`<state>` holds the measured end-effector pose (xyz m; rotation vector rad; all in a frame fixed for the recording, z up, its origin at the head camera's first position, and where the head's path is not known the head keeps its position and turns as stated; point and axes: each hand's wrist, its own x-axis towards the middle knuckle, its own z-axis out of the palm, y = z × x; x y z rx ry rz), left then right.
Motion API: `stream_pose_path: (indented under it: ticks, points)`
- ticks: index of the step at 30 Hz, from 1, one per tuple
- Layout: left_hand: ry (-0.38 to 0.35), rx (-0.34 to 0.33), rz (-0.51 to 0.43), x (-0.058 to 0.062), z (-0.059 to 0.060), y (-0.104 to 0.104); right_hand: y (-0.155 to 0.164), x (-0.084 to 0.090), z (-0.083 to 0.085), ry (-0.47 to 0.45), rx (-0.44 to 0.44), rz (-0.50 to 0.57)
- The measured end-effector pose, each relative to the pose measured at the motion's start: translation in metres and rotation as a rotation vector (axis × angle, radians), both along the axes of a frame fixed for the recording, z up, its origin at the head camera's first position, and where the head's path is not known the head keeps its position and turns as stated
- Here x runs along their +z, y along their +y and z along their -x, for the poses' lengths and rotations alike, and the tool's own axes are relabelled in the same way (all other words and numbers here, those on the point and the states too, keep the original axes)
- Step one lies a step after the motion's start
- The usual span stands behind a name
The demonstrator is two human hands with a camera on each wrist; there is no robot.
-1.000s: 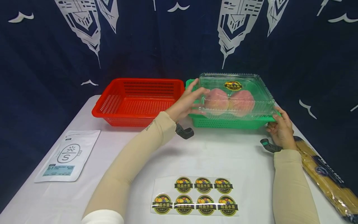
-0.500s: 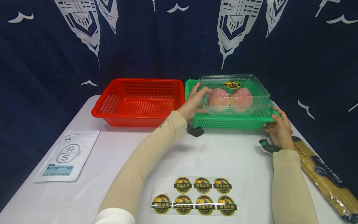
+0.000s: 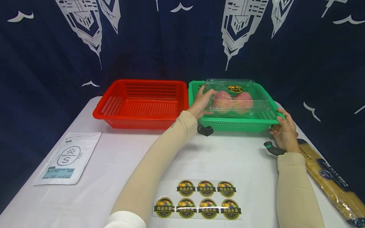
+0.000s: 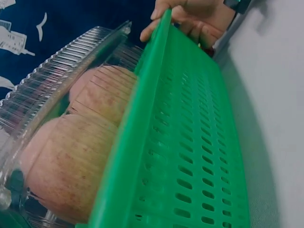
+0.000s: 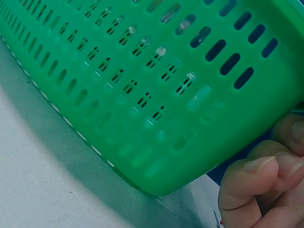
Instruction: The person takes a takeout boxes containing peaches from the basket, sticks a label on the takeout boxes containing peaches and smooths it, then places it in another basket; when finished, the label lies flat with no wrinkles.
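A clear plastic fruit box (image 3: 258,104) with two peaches (image 3: 243,100) inside sits within the green basket (image 3: 233,125); a round fruit sticker (image 3: 235,89) is on its lid. My left hand (image 3: 201,102) holds the box by its left end, fingers spread over the side. In the left wrist view the peaches (image 4: 71,166) show through the ribbed plastic, behind the basket's rim. My right hand (image 3: 286,131) grips the rim at the basket's front right corner. In the right wrist view its curled fingers (image 5: 256,173) are below that corner.
A red basket (image 3: 137,122) stands against the green one on the left. A white pouch (image 3: 68,158) lies at the table's left. In front is a sheet of round stickers (image 3: 198,199). A long pack of noodles (image 3: 328,174) lies along the right edge.
My left hand has moved right and lowered the fruit box into the green basket, its right end now inside the rim. My right hand has stayed at the basket's corner.
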<state>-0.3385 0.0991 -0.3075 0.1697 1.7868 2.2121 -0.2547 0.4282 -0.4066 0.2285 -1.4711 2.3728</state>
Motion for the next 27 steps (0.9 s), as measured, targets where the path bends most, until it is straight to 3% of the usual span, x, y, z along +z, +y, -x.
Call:
stream_pose_path:
  ticks: [8,13,19,27]
  points:
    - [0.035,0.073,0.05,-0.004,0.002,0.013,0.001,0.001,-0.001,0.013,0.004,0.015]
    - [0.017,0.124,0.101,-0.009,0.008,0.02,0.002,0.0,-0.002,0.012,0.003,0.015]
    - [-0.003,0.118,0.149,-0.014,0.014,0.023,0.001,-0.001,-0.002,-0.006,-0.017,-0.006]
    - [0.005,0.101,0.173,-0.015,0.013,0.018,-0.001,0.001,-0.001,-0.018,-0.032,-0.019]
